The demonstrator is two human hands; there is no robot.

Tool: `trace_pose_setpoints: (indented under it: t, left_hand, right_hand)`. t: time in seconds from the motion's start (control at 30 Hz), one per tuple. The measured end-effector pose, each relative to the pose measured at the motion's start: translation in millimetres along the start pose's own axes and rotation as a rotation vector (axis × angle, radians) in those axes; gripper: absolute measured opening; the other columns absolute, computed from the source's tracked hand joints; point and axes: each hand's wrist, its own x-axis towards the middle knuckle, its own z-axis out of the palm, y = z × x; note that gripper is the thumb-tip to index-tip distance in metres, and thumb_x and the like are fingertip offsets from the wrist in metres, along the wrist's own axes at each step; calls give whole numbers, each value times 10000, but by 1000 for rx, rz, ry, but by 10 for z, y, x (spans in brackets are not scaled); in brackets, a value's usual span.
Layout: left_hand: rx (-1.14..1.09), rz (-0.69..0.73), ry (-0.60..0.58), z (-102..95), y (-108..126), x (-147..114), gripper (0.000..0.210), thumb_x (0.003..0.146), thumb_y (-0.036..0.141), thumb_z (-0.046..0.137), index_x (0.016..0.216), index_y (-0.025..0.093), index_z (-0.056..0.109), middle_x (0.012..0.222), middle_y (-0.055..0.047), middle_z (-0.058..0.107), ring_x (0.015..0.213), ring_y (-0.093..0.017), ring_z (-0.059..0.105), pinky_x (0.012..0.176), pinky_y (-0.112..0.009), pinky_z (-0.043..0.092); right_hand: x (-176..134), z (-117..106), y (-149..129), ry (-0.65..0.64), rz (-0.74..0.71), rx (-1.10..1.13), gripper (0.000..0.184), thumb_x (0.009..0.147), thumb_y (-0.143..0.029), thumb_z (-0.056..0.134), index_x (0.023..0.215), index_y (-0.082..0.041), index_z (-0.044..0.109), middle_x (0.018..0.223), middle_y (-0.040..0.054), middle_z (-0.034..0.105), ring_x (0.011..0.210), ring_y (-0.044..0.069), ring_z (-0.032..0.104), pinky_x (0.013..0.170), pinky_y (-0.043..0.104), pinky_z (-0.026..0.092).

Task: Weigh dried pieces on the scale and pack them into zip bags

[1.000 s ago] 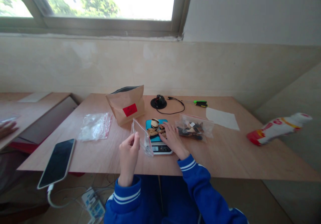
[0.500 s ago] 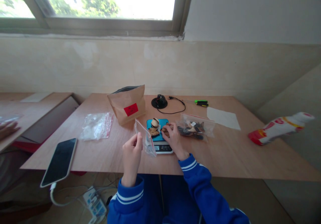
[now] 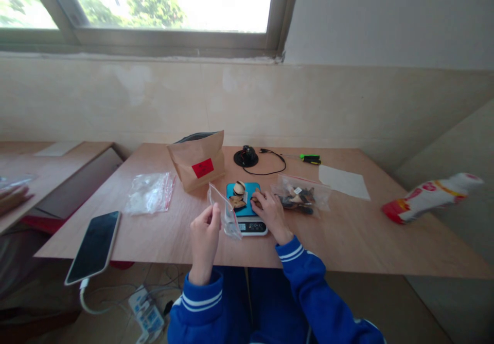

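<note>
Left hand (image 3: 206, 223) closed, thumb and forefinger pinching the edge of a clear zip bag (image 3: 229, 219) at the left side of the scale (image 3: 252, 228). Right hand (image 3: 269, 210) curled low over the platform's right side, fingers touching a brown piece (image 3: 256, 200); cannot tell whether they grip it, as the hand covers most of it. Bag overlaps the scale's front left corner; display digits too small to read. Bag's red-lined mouth slants from far left to near right. Uncovered brown slice (image 3: 237, 203) on the platform, long axis roughly left-right, pale piece (image 3: 239, 188) just beyond.
</note>
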Motion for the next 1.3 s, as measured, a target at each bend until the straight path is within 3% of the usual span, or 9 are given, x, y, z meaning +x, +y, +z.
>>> trace_pose_setpoints:
  t: [0.27, 0.4, 0.47, 0.57, 0.63, 0.7, 0.9, 1.13, 1.3]
  left_hand:
    - [-6, -9, -2, 13, -25, 3, 452, 885, 459, 441, 523, 190, 401, 475, 42, 398, 495, -106, 405, 529, -244, 283]
    - [2, -10, -10, 27, -32, 0, 461, 888, 472, 434, 527, 187, 411, 478, 41, 397, 496, -105, 401, 529, -244, 278]
    - [10, -6, -19, 37, -34, 1, 465, 889, 482, 432, 532, 185, 418, 482, 41, 388, 501, -105, 395, 526, -243, 272]
    - [16, 13, -48, 59, -30, 8, 454, 895, 487, 429, 560, 182, 452, 499, 40, 393, 516, -109, 400, 525, -243, 271]
    - [5, 43, -94, 75, -24, 10, 432, 903, 477, 421, 599, 179, 492, 521, 34, 432, 528, -114, 421, 531, -244, 284]
    - [-35, 81, -146, 86, -18, 5, 403, 914, 458, 409, 655, 175, 533, 567, 22, 492, 555, -122, 456, 546, -242, 316]
    - [-151, 137, -85, 73, -25, -40, 389, 936, 443, 381, 679, 182, 512, 610, 14, 493, 580, -125, 458, 548, -234, 354]
    - [-103, 184, -28, 52, -59, -67, 330, 937, 399, 402, 720, 186, 529, 645, 14, 498, 610, -130, 475, 573, -235, 366]
    - [-23, 163, 49, -26, -52, -68, 342, 933, 391, 401, 672, 192, 496, 599, 27, 471, 575, -125, 450, 556, -239, 346]
  right_hand:
    - [-22, 99, 69, 169, 108, 324, 136, 898, -225, 470, 1003, -186, 546, 956, 92, 615, 851, 229, 618, 742, 339, 496]
    - [61, -117, -70, 308, 207, 662, 109, 865, -273, 535, 942, -205, 501, 899, 43, 581, 828, 182, 597, 777, 329, 496]
    - [112, -322, -240, 328, 285, 922, 162, 854, -311, 569, 947, -219, 474, 825, -6, 540, 707, 132, 563, 674, 273, 487]
    - [172, -639, -569, 130, 328, 1396, 196, 863, -344, 560, 951, -254, 409, 686, -81, 443, 482, 70, 425, 450, 187, 355]
    - [194, -765, -767, -51, 270, 1532, 183, 867, -332, 546, 955, -262, 402, 664, -92, 427, 442, 60, 388, 418, 176, 320]
    - [200, -786, -898, -93, 195, 1469, 159, 853, -285, 552, 952, -254, 432, 701, -75, 464, 495, 71, 450, 470, 190, 388]
    - [165, -570, -925, 87, 63, 958, 120, 829, -167, 560, 922, -227, 512, 920, 11, 563, 865, 159, 585, 824, 318, 498]
    - [80, -555, -859, -249, -227, 622, 203, 912, -137, 507, 1068, -181, 628, 1025, 92, 630, 934, 208, 624, 834, 365, 535]
    - [85, -697, -817, -265, -367, 770, 391, 942, -164, 477, 1321, -246, 527, 1262, 68, 628, 1167, 202, 581, 1003, 388, 479]
